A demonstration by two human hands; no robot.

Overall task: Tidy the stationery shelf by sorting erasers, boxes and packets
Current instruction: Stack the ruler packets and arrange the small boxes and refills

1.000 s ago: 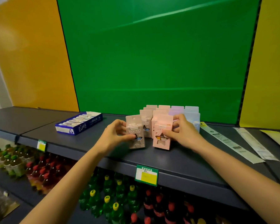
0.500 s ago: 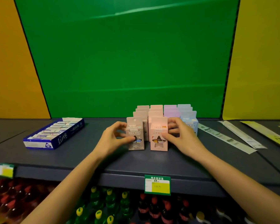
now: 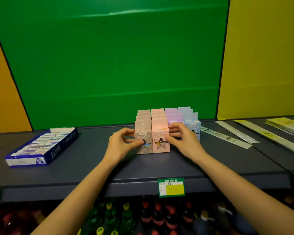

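Taupe box (image 3: 142,133) in left fingers (image 3: 126,131) touches pink box (image 3: 159,135) in right fingers (image 3: 175,127).

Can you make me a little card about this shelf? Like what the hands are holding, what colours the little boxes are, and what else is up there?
left hand: pinches the taupe box at the front of its row
right hand: holds the pink box beside it
other rows: purple boxes, blue boxes, all upright
left side: blue tray of erasers
right side: long packets lying flat
shelf edge: price tag
below: bottles
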